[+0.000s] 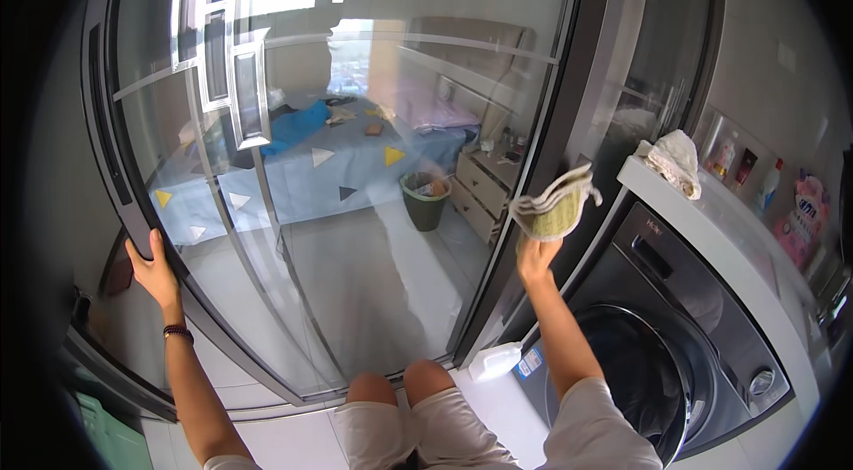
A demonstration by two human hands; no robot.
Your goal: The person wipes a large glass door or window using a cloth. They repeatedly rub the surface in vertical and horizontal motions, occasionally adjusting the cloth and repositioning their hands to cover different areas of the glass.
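My left hand [156, 273] grips the left edge of the dark-framed glass door [206, 317], below a long black recessed strip on the frame. A dark bead bracelet circles that wrist. Raised near the door's right frame, my right hand [540, 260] is closed around a folded yellowish-green cloth [556, 213] with pale edges. Whether the cloth touches the frame or glass, I cannot tell. Overlapping silver rectangles [250, 97] decorate the upper left of the pane. Reflections streak the glass.
To my right, a dark front-loading Haier washing machine [686, 270] stands under a white counter [740, 223] bearing a crumpled cloth [673, 160] and several bottles. A white jug [494, 362] is on the floor. Through the glass appear a bed [346, 170], waste bin [426, 210] and nightstand [476, 190].
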